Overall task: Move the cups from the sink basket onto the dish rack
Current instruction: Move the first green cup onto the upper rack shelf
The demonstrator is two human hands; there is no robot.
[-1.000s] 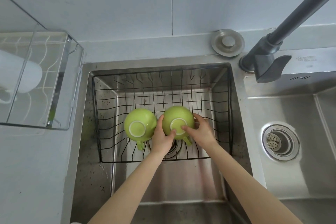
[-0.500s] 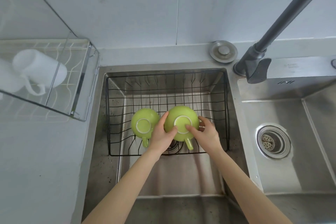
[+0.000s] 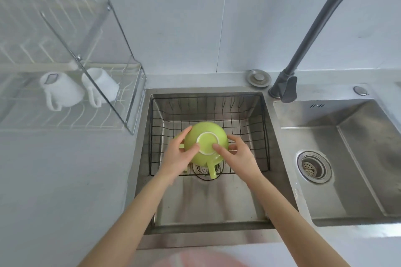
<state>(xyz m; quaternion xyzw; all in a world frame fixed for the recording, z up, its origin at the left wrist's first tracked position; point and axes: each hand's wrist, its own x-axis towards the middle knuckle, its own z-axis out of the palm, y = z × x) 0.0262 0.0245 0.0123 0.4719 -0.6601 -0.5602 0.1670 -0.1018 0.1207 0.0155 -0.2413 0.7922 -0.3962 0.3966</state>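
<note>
You have two white cups already lying on the dish rack at the upper left of the frame, so part of the job looks done. Your left hand and right hand hold a green cup upside down above the sink basket at centre frame, fingers clamped on its sides and base. A sliver of green behind your left hand may be another cup; you cannot tell. The held cup is glossy, rounded, pale-ringed underneath, handle toward you.
</note>
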